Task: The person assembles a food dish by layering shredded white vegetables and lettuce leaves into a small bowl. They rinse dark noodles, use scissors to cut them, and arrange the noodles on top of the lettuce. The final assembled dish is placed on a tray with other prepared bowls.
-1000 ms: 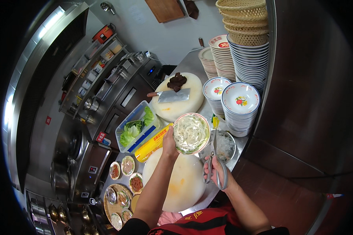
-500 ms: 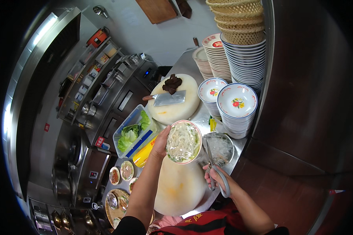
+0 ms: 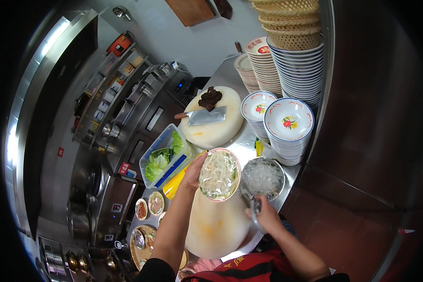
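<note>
While the bowl of noodles (image 3: pixel 219 174) is gripped at its rim by the left hand (image 3: pixel 194 172), it has been lowered over the round chopping board (image 3: pixel 216 225); tongs (image 3: pixel 250 203) stay clenched in the right hand (image 3: pixel 267 216) beside the metal bowl (image 3: pixel 263 178), suggesting more is being added.

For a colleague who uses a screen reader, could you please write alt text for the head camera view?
Over a steel kitchen counter, the left hand holds a bowl of shredded vegetables above a round white cutting board, while the right hand grips tongs beside a metal bowl of clear noodles. Beyond lie a cleaver on another board and stacked bowls.
</note>
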`<state>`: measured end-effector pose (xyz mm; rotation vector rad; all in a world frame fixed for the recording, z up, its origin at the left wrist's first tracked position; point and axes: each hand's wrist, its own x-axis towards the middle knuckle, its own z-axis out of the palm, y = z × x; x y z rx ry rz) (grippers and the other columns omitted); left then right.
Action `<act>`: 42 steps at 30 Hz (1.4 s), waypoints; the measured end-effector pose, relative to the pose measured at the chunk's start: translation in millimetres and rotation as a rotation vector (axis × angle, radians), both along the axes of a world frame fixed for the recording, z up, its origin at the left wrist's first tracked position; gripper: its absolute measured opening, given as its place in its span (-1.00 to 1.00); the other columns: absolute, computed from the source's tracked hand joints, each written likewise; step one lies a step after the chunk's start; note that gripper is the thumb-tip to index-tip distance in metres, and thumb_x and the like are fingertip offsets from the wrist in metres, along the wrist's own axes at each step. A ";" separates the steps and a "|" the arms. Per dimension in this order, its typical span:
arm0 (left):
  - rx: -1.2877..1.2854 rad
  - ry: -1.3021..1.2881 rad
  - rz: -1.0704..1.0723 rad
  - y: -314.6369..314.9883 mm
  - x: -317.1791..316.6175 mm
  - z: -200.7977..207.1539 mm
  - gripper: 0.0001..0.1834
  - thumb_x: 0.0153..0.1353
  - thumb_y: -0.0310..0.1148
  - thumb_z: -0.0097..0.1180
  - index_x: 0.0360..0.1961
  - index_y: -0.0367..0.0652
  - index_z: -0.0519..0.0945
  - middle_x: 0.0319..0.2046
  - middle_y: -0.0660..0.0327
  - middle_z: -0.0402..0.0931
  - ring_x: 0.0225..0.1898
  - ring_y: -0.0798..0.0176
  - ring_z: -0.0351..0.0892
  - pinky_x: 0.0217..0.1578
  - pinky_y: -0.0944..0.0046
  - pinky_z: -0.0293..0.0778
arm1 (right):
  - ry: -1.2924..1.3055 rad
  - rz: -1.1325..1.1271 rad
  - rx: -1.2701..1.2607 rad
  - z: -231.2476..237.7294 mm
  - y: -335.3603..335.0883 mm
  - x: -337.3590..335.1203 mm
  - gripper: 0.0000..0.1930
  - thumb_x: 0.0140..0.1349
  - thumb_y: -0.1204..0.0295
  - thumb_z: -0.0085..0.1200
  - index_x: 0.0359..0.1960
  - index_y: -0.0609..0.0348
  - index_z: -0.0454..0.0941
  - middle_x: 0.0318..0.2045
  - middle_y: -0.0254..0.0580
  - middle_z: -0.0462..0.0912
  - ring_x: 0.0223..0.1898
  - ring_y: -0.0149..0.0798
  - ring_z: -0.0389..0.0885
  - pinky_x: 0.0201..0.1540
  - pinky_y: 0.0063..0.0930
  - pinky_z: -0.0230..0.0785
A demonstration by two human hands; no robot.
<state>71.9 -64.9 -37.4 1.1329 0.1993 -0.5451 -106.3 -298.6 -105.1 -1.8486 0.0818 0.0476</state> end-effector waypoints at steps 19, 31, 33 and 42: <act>-0.211 -0.111 0.573 38.0 -103.0 23.7 -0.53 0.42 -0.15 -0.27 0.07 -0.35 0.41 -0.04 0.02 0.52 -0.07 0.14 0.58 -0.02 0.14 0.52 | -0.209 0.213 0.794 104.6 85.0 101.2 -0.47 0.41 0.20 -0.32 0.28 0.32 0.15 0.27 0.04 0.24 0.30 -0.17 0.18 0.33 -0.38 -0.01; -0.094 -0.193 0.804 53.2 -146.6 33.7 -0.56 0.42 -0.17 -0.24 0.00 -0.36 0.43 -0.13 0.04 0.55 -0.18 0.16 0.61 -0.12 0.17 0.57 | 0.295 0.391 0.943 84.7 135.3 107.0 -0.43 0.42 0.03 -0.36 0.15 0.32 0.34 0.05 -0.13 0.51 0.05 -0.28 0.49 0.13 -0.43 0.31; -0.111 -0.205 0.787 57.6 -150.7 33.8 -0.56 0.41 -0.17 -0.24 0.01 -0.36 0.43 -0.13 0.04 0.55 -0.18 0.17 0.61 -0.12 0.17 0.57 | 0.363 0.470 0.943 88.4 130.4 107.3 -0.37 0.40 -0.03 -0.36 0.16 0.34 0.32 0.07 -0.10 0.50 0.07 -0.29 0.48 0.14 -0.43 0.30; -0.114 -0.204 0.684 61.9 -158.9 39.3 -0.59 0.41 -0.20 -0.21 0.01 -0.36 0.44 -0.12 0.07 0.55 -0.17 0.23 0.59 -0.11 0.22 0.54 | 0.185 0.861 0.878 118.1 110.0 137.8 -0.10 0.31 -0.26 -0.59 0.31 0.44 0.02 0.32 0.12 0.14 0.32 -0.09 0.17 0.33 -0.35 0.03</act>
